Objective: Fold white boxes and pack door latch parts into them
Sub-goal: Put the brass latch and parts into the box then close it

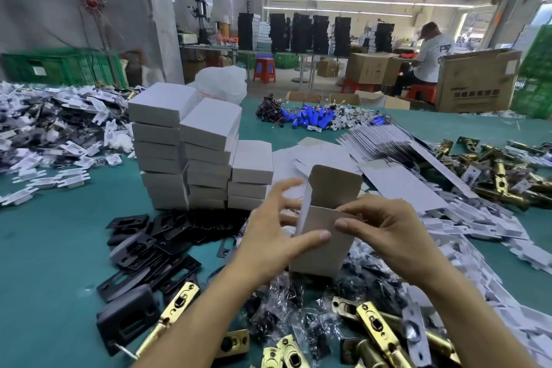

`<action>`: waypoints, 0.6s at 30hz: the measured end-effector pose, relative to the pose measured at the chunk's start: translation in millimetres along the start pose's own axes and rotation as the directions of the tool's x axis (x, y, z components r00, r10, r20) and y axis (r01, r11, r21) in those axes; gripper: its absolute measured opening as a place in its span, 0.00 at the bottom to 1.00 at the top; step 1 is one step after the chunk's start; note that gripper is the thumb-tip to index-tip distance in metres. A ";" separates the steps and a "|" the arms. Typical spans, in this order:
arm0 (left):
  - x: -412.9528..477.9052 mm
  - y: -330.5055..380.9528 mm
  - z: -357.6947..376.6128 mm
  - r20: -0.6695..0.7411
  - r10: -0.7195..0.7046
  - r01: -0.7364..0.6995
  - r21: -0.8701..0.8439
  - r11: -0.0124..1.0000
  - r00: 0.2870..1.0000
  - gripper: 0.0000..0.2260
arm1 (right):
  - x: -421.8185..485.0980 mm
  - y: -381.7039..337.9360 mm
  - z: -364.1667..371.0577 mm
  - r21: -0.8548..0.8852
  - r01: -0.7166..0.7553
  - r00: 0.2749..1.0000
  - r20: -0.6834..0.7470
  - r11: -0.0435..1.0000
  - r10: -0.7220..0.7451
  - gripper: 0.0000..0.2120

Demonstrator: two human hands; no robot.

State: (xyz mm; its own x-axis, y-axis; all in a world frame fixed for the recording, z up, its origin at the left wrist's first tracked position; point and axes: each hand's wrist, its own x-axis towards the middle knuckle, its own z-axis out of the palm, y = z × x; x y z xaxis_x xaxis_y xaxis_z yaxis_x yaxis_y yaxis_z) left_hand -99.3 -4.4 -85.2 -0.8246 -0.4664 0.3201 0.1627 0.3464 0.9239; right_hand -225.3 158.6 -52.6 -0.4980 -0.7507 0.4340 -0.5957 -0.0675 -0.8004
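A white box [321, 251] stands upright between my hands, its top flap [334, 185] raised and the top open. My left hand [274, 239] holds its left side, thumb across the front face, fingers spread behind. My right hand [388, 233] pinches the right top edge with thumb and fingers at the opening. Brass door latches [376, 329] lie below my hands, with black strike plates [155, 251] to the left and bagged screws [286, 308] under the box. Flat unfolded boxes [397, 182] lie behind.
Stacks of folded white boxes [191, 146] stand on the green table [53, 233] to the left. More brass latches [507, 176] pile at the right, white plastic parts [44, 134] at far left, blue batteries [310, 119] at the back. A seated person [427, 57] works far right.
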 end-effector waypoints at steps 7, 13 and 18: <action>1.8 0.4 -2.9 -0.012 0.125 -0.125 -0.016 0.992 0.992 0.12 | -1.0 -1.1 -1.7 -0.054 -0.017 0.996 0.084 0.998 0.022 0.09; 1.6 3.6 -3.5 0.017 0.102 -0.102 -0.027 0.994 0.995 0.05 | 0.4 -8.3 -1.1 0.281 -0.027 0.997 -0.060 0.959 0.046 0.17; 0.9 3.9 -0.8 0.011 0.088 -0.086 -0.124 0.988 0.996 0.11 | 1.2 -13.7 0.2 0.247 -0.039 0.996 -0.063 0.968 0.056 0.09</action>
State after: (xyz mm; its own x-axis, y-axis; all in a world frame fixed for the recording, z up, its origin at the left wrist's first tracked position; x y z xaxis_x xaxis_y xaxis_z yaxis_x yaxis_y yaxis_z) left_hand -99.0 -4.1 -81.1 -0.8128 -0.4253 0.3981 0.2994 0.2813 0.9117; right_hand -217.6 158.5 -41.2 -0.5696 -0.7101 0.4139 -0.4017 -0.1988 -0.8939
